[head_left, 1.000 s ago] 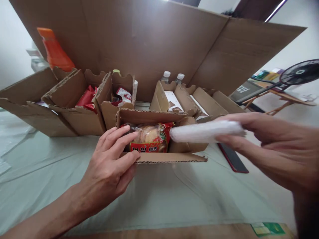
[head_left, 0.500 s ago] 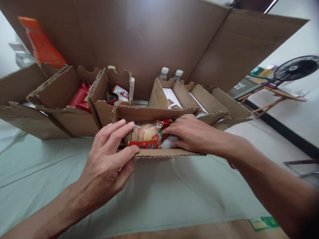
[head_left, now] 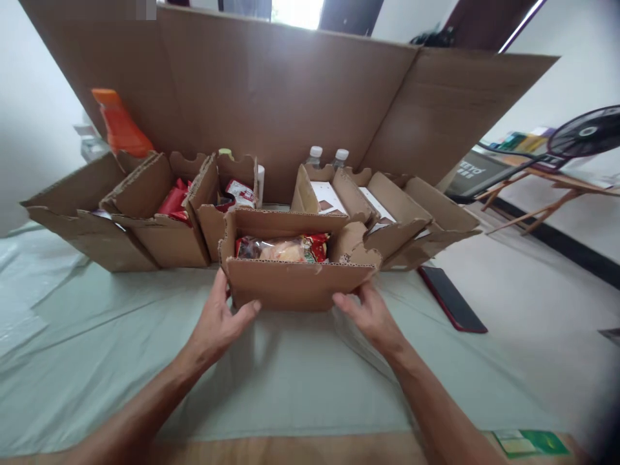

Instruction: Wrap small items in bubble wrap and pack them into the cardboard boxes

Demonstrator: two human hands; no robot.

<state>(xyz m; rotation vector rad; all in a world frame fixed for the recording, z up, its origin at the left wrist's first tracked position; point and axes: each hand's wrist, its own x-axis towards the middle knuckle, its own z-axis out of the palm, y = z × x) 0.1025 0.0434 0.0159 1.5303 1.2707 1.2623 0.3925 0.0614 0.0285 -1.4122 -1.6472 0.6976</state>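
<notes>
A small open-topped cardboard box (head_left: 290, 284) stands in front of me, its long side towards me. Inside lies a clear and red bag of round crackers (head_left: 283, 250), its lower part hidden by the front wall. My left hand (head_left: 225, 316) grips the box's lower left corner, thumb on the front and fingers along the side. At the lower right corner my right hand (head_left: 371, 316) holds it the same way, its fingertips partly hidden behind the side wall.
More cardboard boxes stand left (head_left: 155, 239) and right (head_left: 397, 206) behind, holding packets and white cartons. A tall cardboard panel (head_left: 281, 90) closes off the back. An orange bottle (head_left: 121, 129) and two white-capped bottles (head_left: 314, 155) stand there. A dark phone-like slab (head_left: 450, 297) lies right.
Both hands have come out from the box's opening and moved down to its lower corners. The right hand has let go of the packet inside. My view has tilted up.
</notes>
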